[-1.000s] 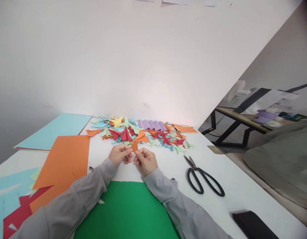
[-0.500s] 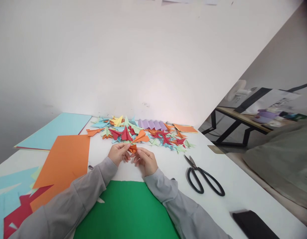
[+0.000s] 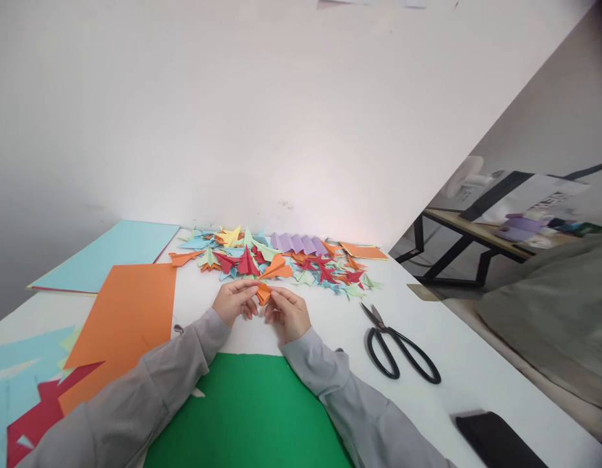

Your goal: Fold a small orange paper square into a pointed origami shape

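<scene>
A small folded orange paper (image 3: 263, 294) is pinched between my two hands just above the table. My left hand (image 3: 234, 301) grips its left side with thumb and fingers. On its right side, my right hand (image 3: 289, 313) holds it the same way. Right behind the hands lies a pile of small folded paper shapes, among them a red one (image 3: 248, 262) and an orange one (image 3: 277, 267). A green sheet (image 3: 247, 409) lies flat in front, partly under my forearms.
Black-handled scissors (image 3: 389, 341) lie at the right, with a black flat object (image 3: 498, 441) nearer the edge. At the left are an orange sheet (image 3: 128, 312), light blue sheets (image 3: 110, 257) and red scraps (image 3: 42, 416). A pleated purple paper (image 3: 298, 244) is by the wall.
The orange paper between my fingers has turned, and now shows a flatter, brighter face. Both hands have shifted only slightly.
</scene>
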`<move>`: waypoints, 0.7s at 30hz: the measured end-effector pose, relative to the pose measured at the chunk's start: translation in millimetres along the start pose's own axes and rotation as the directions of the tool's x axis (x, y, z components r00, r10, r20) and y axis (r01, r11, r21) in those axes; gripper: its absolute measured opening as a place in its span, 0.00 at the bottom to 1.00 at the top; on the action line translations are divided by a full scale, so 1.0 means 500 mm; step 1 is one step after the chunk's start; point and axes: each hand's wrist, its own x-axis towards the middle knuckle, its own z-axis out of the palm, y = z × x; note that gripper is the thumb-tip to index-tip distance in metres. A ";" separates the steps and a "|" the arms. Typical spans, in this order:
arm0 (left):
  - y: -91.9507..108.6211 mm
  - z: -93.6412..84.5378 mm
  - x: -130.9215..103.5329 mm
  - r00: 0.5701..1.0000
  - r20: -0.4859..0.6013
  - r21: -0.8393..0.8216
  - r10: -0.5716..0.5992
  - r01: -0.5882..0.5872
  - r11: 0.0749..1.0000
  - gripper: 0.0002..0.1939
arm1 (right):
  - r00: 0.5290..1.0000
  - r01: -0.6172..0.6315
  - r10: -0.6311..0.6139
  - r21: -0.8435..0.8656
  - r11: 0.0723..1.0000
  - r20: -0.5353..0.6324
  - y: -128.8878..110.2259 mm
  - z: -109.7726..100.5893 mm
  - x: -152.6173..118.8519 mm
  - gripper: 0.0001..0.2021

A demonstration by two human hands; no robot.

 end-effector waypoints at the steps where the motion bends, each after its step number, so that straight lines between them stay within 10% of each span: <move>1: 0.000 0.000 0.000 1.000 -0.001 0.005 0.002 -0.002 1.000 0.24 | 1.000 -0.001 0.001 0.000 1.000 -0.001 0.000 0.000 0.000 0.12; 21: -0.020 -0.006 0.012 0.998 -0.050 0.099 0.037 -0.032 0.995 0.20 | 0.998 0.066 -0.066 -0.240 0.969 0.008 0.003 0.009 -0.005 0.20</move>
